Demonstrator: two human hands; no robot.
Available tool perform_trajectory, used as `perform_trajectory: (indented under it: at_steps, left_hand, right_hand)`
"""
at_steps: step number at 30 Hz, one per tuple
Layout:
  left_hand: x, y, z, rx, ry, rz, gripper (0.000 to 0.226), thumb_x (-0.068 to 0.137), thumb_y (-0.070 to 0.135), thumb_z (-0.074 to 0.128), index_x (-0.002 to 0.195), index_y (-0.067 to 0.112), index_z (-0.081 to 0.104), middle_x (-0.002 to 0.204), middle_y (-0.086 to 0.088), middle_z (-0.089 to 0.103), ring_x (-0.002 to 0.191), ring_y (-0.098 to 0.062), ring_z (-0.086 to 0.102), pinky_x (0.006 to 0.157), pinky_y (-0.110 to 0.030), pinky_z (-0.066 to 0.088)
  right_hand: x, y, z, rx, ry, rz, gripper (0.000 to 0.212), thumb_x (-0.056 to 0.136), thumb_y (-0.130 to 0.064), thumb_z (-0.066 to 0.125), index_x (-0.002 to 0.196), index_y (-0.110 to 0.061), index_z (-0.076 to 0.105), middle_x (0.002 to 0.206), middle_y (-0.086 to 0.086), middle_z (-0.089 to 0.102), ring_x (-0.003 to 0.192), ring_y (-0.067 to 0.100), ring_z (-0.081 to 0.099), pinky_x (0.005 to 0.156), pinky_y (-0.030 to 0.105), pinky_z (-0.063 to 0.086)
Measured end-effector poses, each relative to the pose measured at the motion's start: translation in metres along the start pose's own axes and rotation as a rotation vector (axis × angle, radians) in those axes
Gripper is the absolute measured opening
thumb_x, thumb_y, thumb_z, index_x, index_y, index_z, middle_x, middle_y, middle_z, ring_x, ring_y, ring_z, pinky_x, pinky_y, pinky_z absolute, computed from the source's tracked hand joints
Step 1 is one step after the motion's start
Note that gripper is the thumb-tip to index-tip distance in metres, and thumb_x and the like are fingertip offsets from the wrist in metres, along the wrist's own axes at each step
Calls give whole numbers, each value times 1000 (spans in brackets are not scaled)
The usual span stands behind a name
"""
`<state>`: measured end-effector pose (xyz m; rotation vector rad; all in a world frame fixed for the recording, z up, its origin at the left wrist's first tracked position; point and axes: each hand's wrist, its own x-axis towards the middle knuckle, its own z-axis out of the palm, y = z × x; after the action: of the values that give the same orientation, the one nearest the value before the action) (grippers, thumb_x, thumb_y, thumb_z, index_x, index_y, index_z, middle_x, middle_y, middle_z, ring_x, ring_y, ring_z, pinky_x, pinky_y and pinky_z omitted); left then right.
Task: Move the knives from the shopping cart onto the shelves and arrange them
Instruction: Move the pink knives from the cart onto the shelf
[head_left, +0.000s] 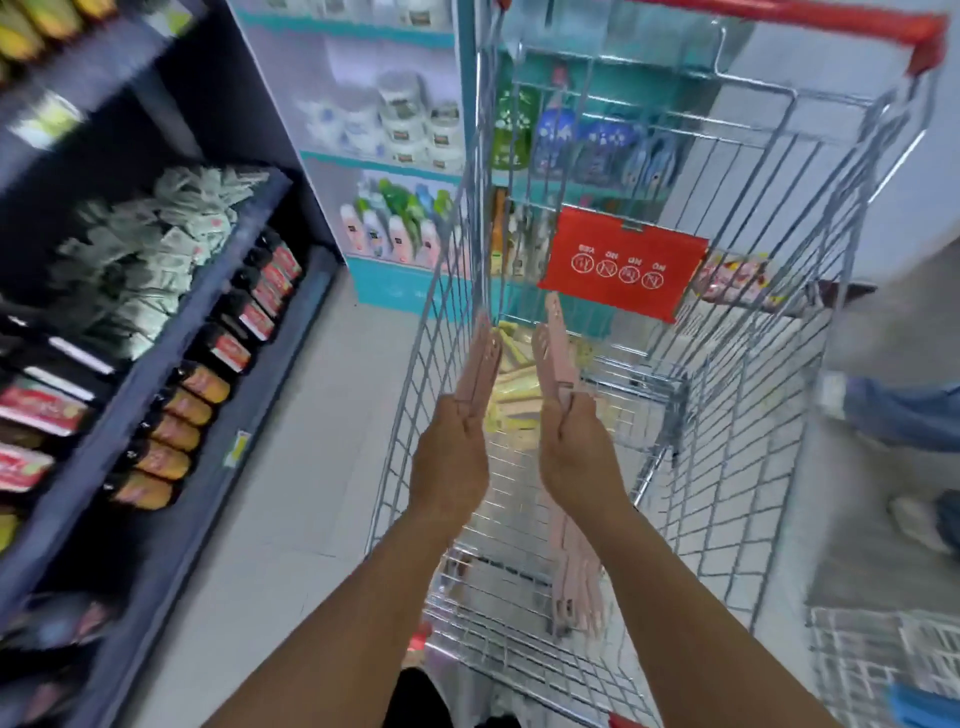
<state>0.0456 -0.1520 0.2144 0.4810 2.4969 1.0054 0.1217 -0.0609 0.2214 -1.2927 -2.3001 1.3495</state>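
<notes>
Two hands reach out over a wire shopping cart (727, 415), each holding a small bundle of pink knives. The left hand (451, 457) grips its pink bundle (480, 366) at the near end, fingers closed along it, so the pieces stick up and away above the cart's left wall. The right hand (579, 452) holds a second pink bundle (557, 353) the same way, just to the right of the first — the two bundles stand side by side with a gap between them, both lifted above the cart's floor.

Inside the cart more knives remain: a heap of yellow ones (511, 387) lies on the wire floor near the far end, below the raised bundles, and a row of pink ones (574, 577) lies along the floor nearer the person, partly hidden by the right forearm. A red sign (623, 265) hangs on the cart's far wall, and its red handle bar (810, 21) runs across the top.

To the left stands a dark blue shelf unit (156, 374) — its lower shelf carries a row of dark bottles (208, 384) with red labels, and the shelf above holds a pile of pale green packets (156, 249). Beyond the cart a teal-edged shelf (374, 280) holds white jars and coloured bottles, all blurred.
</notes>
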Motion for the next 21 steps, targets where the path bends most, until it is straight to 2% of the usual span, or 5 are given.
perform_trajectory:
  at_steps: [6, 8, 11, 16, 21]
  left_hand:
    - [-20, 24, -103, -108, 251, 24, 11, 100, 21, 41, 96, 11, 44, 98, -8, 65, 92, -30, 62, 64, -27, 36]
    - [-27, 22, -138, -153, 330, 19, 14, 100, 20, 42, 89, 11, 43, 87, -3, 60, 86, -28, 61, 59, -27, 30]
    - [-41, 14, -193, -137, 468, 18, 27, 100, 22, 44, 75, 17, 36, 70, 4, 48, 72, -30, 55, 56, -29, 24]
    - [-67, -21, -287, -117, 676, -19, 26, 99, 22, 43, 75, 15, 39, 72, -4, 54, 69, -30, 48, 57, -32, 25]
    - [-101, -65, -375, -125, 827, -36, 31, 100, 22, 42, 71, 16, 35, 66, -1, 49, 56, -16, 43, 47, -24, 30]
  right_hand:
    - [-23, -100, 5, 9, -63, -182, 21, 102, -25, 30, 100, -6, 38, 71, 4, 45, 74, 29, 49, 62, 32, 27]
    - [-36, -131, 13, -19, -94, -299, 19, 102, -23, 33, 99, -5, 38, 82, 14, 53, 82, 35, 54, 62, 33, 25]
    - [-57, -178, 33, -69, -161, -401, 24, 101, -27, 34, 105, -5, 41, 99, 21, 63, 94, 38, 59, 69, 38, 35]
    - [-97, -257, 84, -71, -268, -562, 16, 102, -27, 30, 96, -15, 38, 102, 16, 63, 98, 35, 58, 71, 35, 36]
    - [-150, -329, 147, -65, -347, -695, 20, 102, -24, 30, 106, -11, 44, 100, 16, 63, 92, 36, 58, 68, 36, 39]
